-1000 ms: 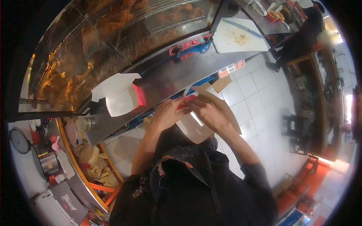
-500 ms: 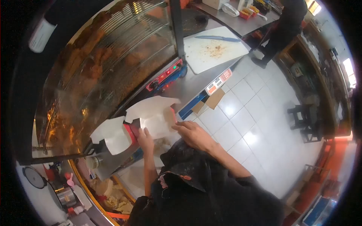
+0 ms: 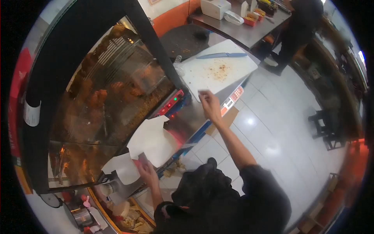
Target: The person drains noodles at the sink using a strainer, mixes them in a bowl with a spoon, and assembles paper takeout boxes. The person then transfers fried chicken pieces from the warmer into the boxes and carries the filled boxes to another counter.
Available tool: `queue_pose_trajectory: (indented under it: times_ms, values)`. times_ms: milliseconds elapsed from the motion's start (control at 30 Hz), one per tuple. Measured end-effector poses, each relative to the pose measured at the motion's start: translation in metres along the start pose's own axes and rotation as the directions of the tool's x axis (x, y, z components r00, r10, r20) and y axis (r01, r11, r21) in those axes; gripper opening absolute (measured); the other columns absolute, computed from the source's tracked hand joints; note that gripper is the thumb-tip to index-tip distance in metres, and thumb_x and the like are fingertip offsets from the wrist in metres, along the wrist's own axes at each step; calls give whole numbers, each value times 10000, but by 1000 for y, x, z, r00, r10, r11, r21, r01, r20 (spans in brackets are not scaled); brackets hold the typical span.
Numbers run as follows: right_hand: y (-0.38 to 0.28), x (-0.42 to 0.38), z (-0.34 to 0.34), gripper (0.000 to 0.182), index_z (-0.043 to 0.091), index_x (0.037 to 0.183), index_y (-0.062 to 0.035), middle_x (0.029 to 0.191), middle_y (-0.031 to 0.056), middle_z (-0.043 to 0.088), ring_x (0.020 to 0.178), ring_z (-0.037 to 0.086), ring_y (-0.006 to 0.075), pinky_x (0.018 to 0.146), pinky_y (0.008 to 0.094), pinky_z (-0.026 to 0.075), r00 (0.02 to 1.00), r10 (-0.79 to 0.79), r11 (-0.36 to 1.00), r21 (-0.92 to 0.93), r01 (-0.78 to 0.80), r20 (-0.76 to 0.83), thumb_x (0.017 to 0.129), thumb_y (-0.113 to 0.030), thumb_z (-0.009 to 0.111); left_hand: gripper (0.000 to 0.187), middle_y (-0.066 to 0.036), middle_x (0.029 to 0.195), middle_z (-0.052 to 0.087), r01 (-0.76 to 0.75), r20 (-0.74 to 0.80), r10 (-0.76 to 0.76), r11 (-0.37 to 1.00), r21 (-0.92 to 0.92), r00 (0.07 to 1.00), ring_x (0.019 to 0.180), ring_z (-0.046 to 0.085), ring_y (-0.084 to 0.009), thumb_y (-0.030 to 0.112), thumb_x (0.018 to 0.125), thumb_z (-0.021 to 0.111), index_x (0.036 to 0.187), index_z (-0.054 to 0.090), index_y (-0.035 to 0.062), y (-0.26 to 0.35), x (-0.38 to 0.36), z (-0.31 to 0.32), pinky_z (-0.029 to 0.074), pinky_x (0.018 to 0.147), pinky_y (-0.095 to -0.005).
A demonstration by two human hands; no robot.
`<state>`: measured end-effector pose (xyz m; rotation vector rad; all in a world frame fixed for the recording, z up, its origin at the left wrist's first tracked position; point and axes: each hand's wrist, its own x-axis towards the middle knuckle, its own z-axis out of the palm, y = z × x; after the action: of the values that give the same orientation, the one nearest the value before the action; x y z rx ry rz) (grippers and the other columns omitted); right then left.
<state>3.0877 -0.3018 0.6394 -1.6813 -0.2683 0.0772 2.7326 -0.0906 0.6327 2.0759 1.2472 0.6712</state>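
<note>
Two open paper food cartons, white inside with red outer sides, stand on the metal counter before the warmer: a larger carton [image 3: 152, 140] and a smaller carton [image 3: 124, 168]. My left hand [image 3: 149, 174] is closed on the near side of the larger carton, where the two meet. Out over the near corner of the white cutting board [image 3: 194, 76], my right hand [image 3: 209, 104] has its fingers curled together. A small dark shape shows at its fingertips, too blurred to name. A blue knife [image 3: 222, 55] lies across the board's far part, beyond crumbs.
The glass food warmer [image 3: 150, 87] with browned food inside rises on the left. A metal table [image 3: 237, 31] bears a white machine [image 3: 215, 8] and filled red cartons [image 3: 250, 19]. A person in dark clothes [image 3: 300, 33] stands at upper right, near a black stool [image 3: 324, 126].
My right hand has let go of the larger carton and moved up and away to the cutting board's corner. My left hand stays at the cartons. The head view has shifted.
</note>
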Motion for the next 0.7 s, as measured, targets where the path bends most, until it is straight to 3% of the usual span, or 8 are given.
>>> queue_pose_trajectory:
  times_ms: [67,133,233,300,367,467,600,700]
  values:
    - [13,68,30,278,634,1179,-68,1017,174,636,862,659,326,764,408,532,971,-231,965,-138,221,-62,913,-151,631,512,-240,1262,576,-47,-26,50,994,98,998,1134,586,-364,208,930,658,1345,491,-42,-14,-6,-17,483,932,-420]
    - [24,120,64,318,648,1167,-116,1061,173,632,964,637,338,812,426,524,966,-250,916,-340,213,-70,861,-188,699,456,-222,1236,586,-86,-114,104,984,157,988,1046,623,-331,167,926,662,1307,513,-36,-4,-26,-30,513,860,-410]
    - [35,175,99,335,660,1138,-144,1093,167,619,1077,597,366,855,460,514,984,-175,811,-565,153,16,827,-244,737,391,-174,1137,620,122,-131,-107,986,112,986,850,638,-257,135,916,665,1249,538,-25,32,-48,-45,517,720,-357]
    - [54,192,112,266,668,1076,-121,1068,179,630,1041,619,367,857,453,508,986,-168,759,-636,140,18,860,-271,703,365,-147,1075,632,24,-141,-30,999,-44,990,775,622,-217,120,912,665,1229,555,-21,69,-60,-46,502,674,-326]
    - [59,186,117,219,664,1051,-51,1001,173,659,944,656,299,841,402,504,908,-81,995,-88,49,-412,914,-221,653,351,-123,1022,640,-10,-107,-5,990,-137,994,738,608,-186,115,907,673,1213,568,-22,88,-65,-45,489,650,-300]
    - [16,124,69,192,625,981,50,933,97,676,861,617,150,793,296,484,873,-23,921,329,208,-487,971,-141,603,363,-110,993,642,0,32,7,976,-216,999,753,597,-164,128,893,706,1193,581,-32,111,-62,-31,482,656,-283]
    - [-56,5,17,217,624,1011,30,936,104,679,895,615,150,837,287,471,940,50,956,290,54,-339,977,-185,635,455,-134,1065,628,-65,215,195,866,-496,957,834,610,-183,166,834,792,1194,589,-23,162,-35,26,494,681,-307]
    - [-73,-59,-7,190,620,1015,22,936,90,667,891,614,144,832,282,471,964,50,971,239,15,-261,964,-158,657,474,-115,1119,586,-174,239,340,834,-524,910,825,618,-125,109,860,768,1254,515,34,234,-13,59,494,608,-247]
